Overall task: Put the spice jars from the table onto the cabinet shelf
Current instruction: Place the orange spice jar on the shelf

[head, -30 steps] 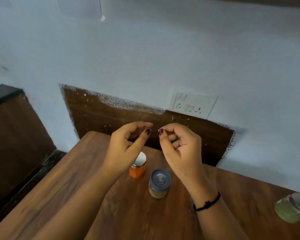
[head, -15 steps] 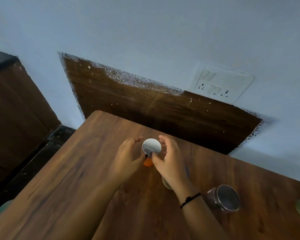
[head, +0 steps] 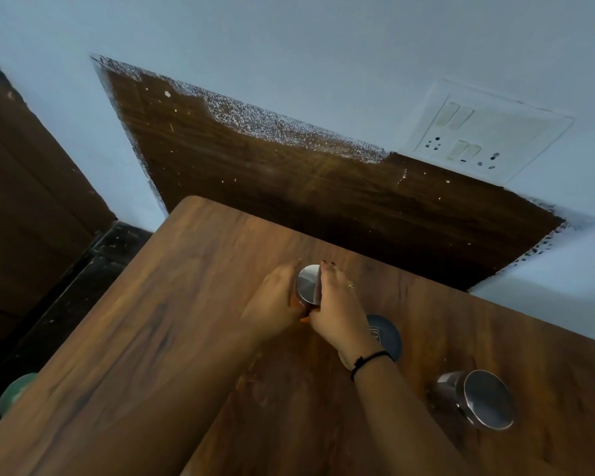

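Observation:
An orange spice jar with a silver lid (head: 308,284) stands on the wooden table (head: 158,338). My left hand (head: 275,304) wraps around its left side and my right hand (head: 335,309) grips its right side and lid edge. Just right of my right wrist stands a jar with a blue-grey lid (head: 385,334), partly hidden by the wrist. Further right, a dark jar with a silver lid (head: 478,398) stands apart. The cabinet shelf is not in view.
A dark wooden panel (head: 289,180) backs the table against the pale blue wall, with a white switch and socket plate (head: 478,132) to its right. A dark wooden door or cabinet side (head: 24,187) stands at left. A green round thing (head: 14,393) sits below the table's left edge.
My hands dropped from chest height to the orange jar and closed around it. The view tilted down and nearer, bringing the dark silver-lidded jar into sight.

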Demonstrator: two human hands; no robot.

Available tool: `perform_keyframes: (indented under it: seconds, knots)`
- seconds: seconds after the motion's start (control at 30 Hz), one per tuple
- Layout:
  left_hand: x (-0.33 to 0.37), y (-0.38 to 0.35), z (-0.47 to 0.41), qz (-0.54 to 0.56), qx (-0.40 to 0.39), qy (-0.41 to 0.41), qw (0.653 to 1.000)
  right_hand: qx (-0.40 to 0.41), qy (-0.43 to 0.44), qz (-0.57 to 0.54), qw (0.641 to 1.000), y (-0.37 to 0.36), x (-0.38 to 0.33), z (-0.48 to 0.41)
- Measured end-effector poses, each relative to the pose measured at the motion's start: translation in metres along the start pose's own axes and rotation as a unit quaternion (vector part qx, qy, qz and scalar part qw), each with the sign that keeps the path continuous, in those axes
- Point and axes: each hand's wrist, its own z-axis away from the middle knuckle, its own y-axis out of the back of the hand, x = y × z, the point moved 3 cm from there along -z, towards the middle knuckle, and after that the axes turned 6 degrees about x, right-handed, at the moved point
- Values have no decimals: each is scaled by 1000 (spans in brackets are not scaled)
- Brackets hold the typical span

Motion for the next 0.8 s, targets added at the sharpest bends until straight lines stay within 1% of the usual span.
perform_keyframes:
  seconds: [0.07, 0.17, 0.27, 0.33, 0.4, 0.5, 0.6, 0.7, 0.77, 0.8]
  knots:
    - [3, 0, -4, -9, -5, -15, 1000, 13, 2, -7, 1000, 1, -2, 1]
    - [2, -7, -3, 30, -24, -5, 999, 16, 6, -24, 1000, 5, -5, 4]
    - [-1, -7, 2, 41, 0, -3, 999, 12, 8, -63, 998, 10, -7, 9]
    - [-2, -2, 6, 86, 29, 0, 996, 1, 16, -96, 995, 18, -7, 14]
    - [1, 11, 11, 129, 25, -6, 991, -14, 19, -154, 988, 29, -6, 21]
    - [12, 42, 16, 211, 8, -14, 977, -27, 26, -260, 965, 54, -4, 36]
    - [38, 83, 19, 269, 11, -47, 962, -52, 46, -330, 942, 83, -6, 47]
    - [80, 125, 22, 363, 28, -71, 929, -82, 62, -404, 909, 115, -19, 57]
    - [114, 150, 28, 398, 39, -101, 911, -76, 93, -450, 885, 133, -33, 65]
    - [130, 160, 31, 401, 43, -116, 908, -59, 110, -467, 875, 141, -41, 69]
